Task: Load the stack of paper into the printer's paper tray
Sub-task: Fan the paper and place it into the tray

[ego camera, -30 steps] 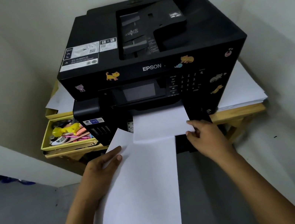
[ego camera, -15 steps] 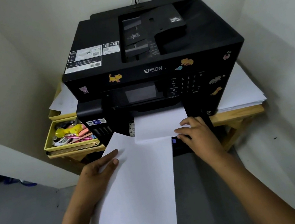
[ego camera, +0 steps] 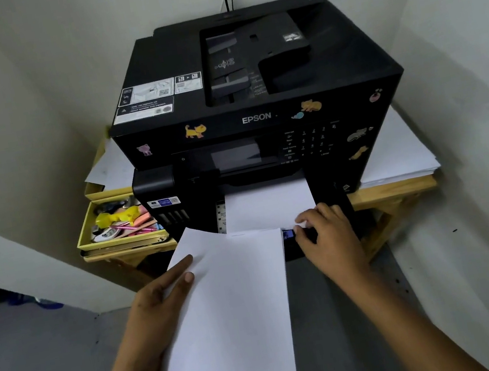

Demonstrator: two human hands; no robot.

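The stack of paper point(ego camera: 235, 310) is being held out in front of the printer point(ego camera: 256, 112), its far corner just reaching the mouth of the machine and lying a little askew to it, tilted toward the left. The left hand point(ego camera: 156, 307) is gripping it along the left edge, thumb and a finger lying flat on top and the rest curled underneath, so the sheets are hanging free of any support but that one hold. Just beyond, the paper tray point(ego camera: 290, 236) is standing pulled out at the bottom front of the printer, and white sheets point(ego camera: 269, 207) are already lying in it. The right hand point(ego camera: 325, 233) is resting at the tray's front edge, fingers curled loosely, their tips touching the near right corner of those sheets and a small blue tab there; whether it is pinching anything I cannot tell. To my eye the loading is only getting under way: the tray is being readied, the stack not yet in. The next move is calling for squaring the stack to the tray, sliding it in flat on top of the sheets, and keeping it from fanning out. The printer is sitting on a wooden counter point(ego camera: 399, 188), with a yellow box of odds and ends point(ego camera: 117, 226) to its left and another pile of paper point(ego camera: 400, 156) to its right.
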